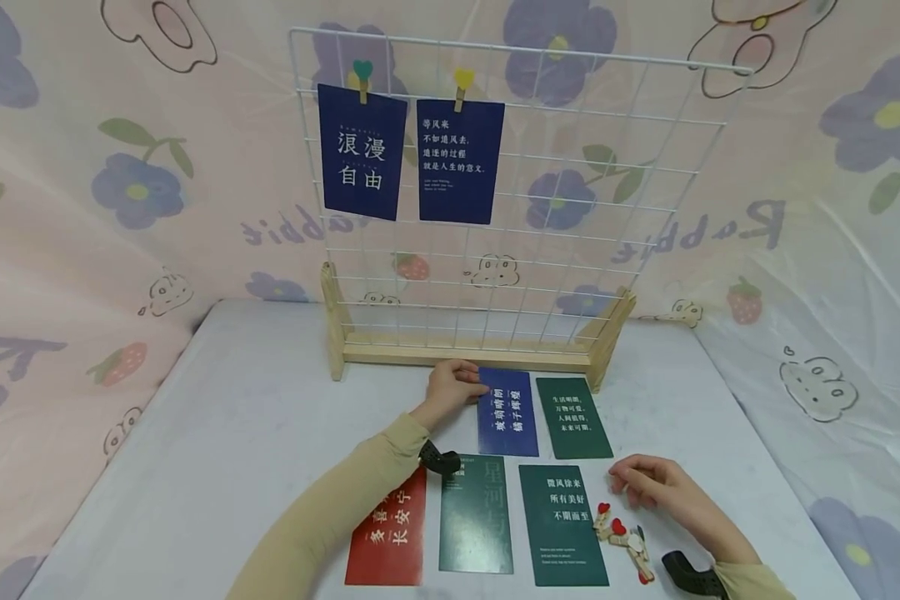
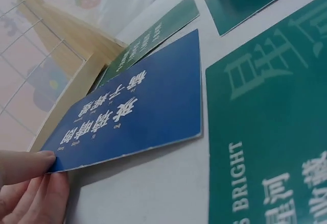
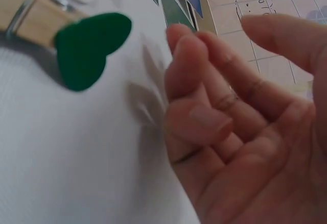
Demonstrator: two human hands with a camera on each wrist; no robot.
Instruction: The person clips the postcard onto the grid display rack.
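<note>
My left hand (image 1: 453, 387) pinches the upper left corner of a blue card (image 1: 508, 412) with white lettering. In the left wrist view the thumb (image 2: 30, 164) lies on top of that card (image 2: 153, 96), fingers beneath, and its near edge stands a little off the table. My right hand (image 1: 656, 487) holds nothing; its fingers bend loosely in the right wrist view. Beside it lie several small wooden clothespins (image 1: 630, 543) with heart tops; one with a green heart (image 3: 92, 50) shows close up in the right wrist view.
A white wire grid (image 1: 570, 242) on a wooden stand (image 1: 457, 355) rises behind. Two dark blue cards (image 1: 362, 154) hang from it by clothespins. On the table lie a red card (image 1: 390, 542) and green cards (image 1: 476, 517), (image 1: 566, 533), (image 1: 573, 417).
</note>
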